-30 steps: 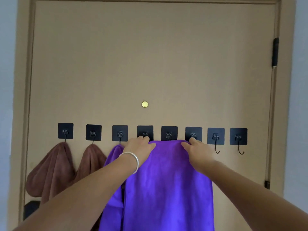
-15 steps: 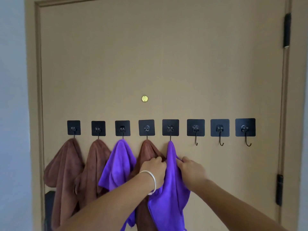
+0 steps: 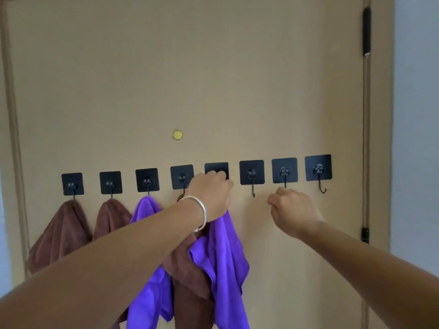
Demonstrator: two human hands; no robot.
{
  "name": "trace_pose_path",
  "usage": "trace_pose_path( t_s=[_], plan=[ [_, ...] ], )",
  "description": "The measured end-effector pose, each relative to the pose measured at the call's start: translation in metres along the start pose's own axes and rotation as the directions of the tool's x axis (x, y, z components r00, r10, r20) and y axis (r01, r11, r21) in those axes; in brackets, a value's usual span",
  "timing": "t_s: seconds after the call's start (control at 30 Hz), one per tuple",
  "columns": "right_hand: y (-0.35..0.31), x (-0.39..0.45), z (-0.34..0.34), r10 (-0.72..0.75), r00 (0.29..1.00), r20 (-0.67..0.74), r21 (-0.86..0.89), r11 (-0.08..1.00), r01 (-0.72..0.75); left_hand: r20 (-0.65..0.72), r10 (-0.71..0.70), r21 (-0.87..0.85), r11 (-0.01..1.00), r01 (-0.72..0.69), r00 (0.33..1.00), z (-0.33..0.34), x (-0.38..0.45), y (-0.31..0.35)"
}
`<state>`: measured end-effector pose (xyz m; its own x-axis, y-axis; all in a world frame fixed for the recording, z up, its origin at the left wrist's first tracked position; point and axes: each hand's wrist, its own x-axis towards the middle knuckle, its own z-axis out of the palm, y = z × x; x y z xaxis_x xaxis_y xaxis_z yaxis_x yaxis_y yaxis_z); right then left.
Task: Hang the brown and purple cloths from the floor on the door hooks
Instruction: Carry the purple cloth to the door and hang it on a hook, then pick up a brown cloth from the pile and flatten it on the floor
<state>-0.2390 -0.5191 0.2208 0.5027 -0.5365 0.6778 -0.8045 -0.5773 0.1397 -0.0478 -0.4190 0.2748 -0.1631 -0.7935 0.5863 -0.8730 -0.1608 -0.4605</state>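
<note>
A: Hooks point(image 3: 251, 173) run across the door point(image 3: 213, 79), purple cloth point(image 3: 223, 252) hangs off the fifth one, about 6 o'clock from the brass dot point(image 3: 177, 135).

B: Left hand point(image 3: 210, 194) covers that hook, fingers curled, maybe pinching the cloth top, hard to tell. Right hand point(image 3: 293, 213) at 3 o'clock of it, fingers curled on nothing. Brown cloths point(image 3: 60, 233) hang at 9 o'clock.

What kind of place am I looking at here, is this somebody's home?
Probably a home interior, seen facing the inside of a door. It has a brass peephole, a row of stick-on black hooks holding brown cloths and purple cloths, and a pale wall beside the frame.
</note>
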Motion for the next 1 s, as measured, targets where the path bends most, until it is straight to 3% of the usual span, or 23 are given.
trace_pose_path(
  t_s=[0.2, 0.5, 0.73, 1.0],
  plan=[
    [0.045, -0.024, -0.032, 0.149, 0.989, -0.007, -0.136, 0.980, -0.148, -0.200, 0.165, -0.154, 0.968, -0.198, 0.966, 0.012, 0.039, 0.042],
    [0.094, -0.085, -0.109, 0.360, 0.929, -0.083, -0.441, 0.823, -0.358, -0.286, 0.280, -0.381, 0.844, -0.377, 0.916, 0.005, 0.076, 0.124],
    [0.080, -0.154, -0.166, 0.408, 0.899, -0.159, -0.589, 0.692, -0.418, -0.470, 0.354, -0.500, 0.647, -0.575, 0.808, -0.020, 0.066, 0.177],
    [0.035, -0.247, -0.240, 0.573, 0.790, -0.218, -0.718, 0.453, -0.527, -0.630, 0.391, -0.509, 0.444, -0.737, 0.671, -0.076, 0.030, 0.247]
  ],
)
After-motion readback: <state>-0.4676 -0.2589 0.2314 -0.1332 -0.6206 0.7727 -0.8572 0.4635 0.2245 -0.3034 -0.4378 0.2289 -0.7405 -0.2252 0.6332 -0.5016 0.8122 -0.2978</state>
